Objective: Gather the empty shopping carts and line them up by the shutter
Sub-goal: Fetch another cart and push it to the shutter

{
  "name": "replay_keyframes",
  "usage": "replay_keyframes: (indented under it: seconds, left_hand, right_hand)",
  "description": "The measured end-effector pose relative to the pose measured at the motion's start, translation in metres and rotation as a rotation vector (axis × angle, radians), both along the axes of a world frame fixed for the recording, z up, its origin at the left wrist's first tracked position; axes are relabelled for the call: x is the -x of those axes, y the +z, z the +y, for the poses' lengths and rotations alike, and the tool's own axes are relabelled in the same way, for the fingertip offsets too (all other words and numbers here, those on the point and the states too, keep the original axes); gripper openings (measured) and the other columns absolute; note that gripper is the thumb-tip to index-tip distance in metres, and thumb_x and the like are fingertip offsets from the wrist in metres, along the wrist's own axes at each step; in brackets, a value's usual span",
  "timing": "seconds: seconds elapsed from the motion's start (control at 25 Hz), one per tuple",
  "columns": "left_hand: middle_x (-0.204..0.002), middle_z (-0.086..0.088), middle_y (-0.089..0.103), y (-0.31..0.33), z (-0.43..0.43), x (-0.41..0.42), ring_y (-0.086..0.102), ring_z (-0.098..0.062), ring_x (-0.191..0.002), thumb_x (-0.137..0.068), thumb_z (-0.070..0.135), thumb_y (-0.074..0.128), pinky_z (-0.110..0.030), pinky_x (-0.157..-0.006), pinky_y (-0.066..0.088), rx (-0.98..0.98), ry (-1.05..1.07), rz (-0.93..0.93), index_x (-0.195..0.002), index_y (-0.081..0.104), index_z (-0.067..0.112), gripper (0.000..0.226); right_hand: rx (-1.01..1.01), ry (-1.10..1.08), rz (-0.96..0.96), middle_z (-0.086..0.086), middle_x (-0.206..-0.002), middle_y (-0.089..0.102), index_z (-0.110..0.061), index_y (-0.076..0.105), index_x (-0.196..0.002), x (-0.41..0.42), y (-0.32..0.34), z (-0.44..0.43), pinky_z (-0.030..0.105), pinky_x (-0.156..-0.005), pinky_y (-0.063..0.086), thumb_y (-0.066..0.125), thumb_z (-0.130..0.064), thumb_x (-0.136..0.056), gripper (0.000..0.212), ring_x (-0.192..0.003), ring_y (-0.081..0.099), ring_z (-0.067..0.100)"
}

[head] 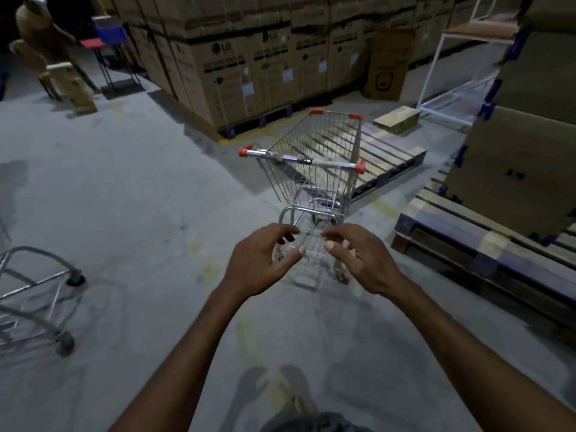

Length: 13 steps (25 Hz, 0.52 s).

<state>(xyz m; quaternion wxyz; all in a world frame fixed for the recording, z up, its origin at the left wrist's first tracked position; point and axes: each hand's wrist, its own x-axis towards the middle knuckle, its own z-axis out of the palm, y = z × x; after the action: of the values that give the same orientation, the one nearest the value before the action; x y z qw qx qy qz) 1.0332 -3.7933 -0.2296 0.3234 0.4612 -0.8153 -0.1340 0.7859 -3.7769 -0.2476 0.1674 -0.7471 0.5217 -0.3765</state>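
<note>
An empty wire shopping cart [314, 160] with red corner caps stands on the concrete floor ahead of me, its silver handle bar facing me. My left hand [263, 260] and my right hand [355, 260] are stretched out in front of me, below the handle, fingers loosely curled, holding nothing. Both hands overlap the cart's lower frame in the picture but do not touch the handle. Part of a second cart's [34, 294] base and wheels shows at the left edge. No shutter is in view.
Stacked cardboard boxes [249, 63] on pallets fill the back. An empty wooden pallet [386, 154] lies right behind the cart. A pallet with tall boxes [514, 182] stands at the right. A white metal frame [452, 82] and a small box [397, 120] are at back right.
</note>
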Motion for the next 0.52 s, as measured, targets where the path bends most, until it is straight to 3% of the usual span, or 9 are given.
replay_keyframes:
  seconds: [0.32,0.52]
  left_hand:
    - [-0.118,0.016,0.064,0.000,-0.198,0.019,0.058,-0.005,-0.105,-0.094,0.057,0.060,-0.031,-0.084,0.049,0.066,-0.036,-0.118,-0.126,0.061,0.033,0.040]
    - [-0.135,0.010,0.056,-0.022,-0.305,0.037,0.049,-0.013,-0.124,-0.091,0.058,0.061,-0.037,-0.097,0.040,0.095,0.051,-0.225,-0.138,0.054,0.034,0.053]
  right_hand:
    - [0.016,-0.113,0.091,-0.014,-0.115,0.063,-0.031,0.062,-0.123,0.008,0.011,-0.174,0.039,-0.088,0.049,0.051,-0.051,-0.101,0.031,-0.106,0.055,0.006]
    - [0.066,-0.139,0.249,-0.009,-0.132,0.053,-0.032,0.055,-0.133,0.019,-0.003,-0.281,0.040,-0.096,0.043,0.059,-0.051,-0.096,0.043,-0.121,0.048,0.014]
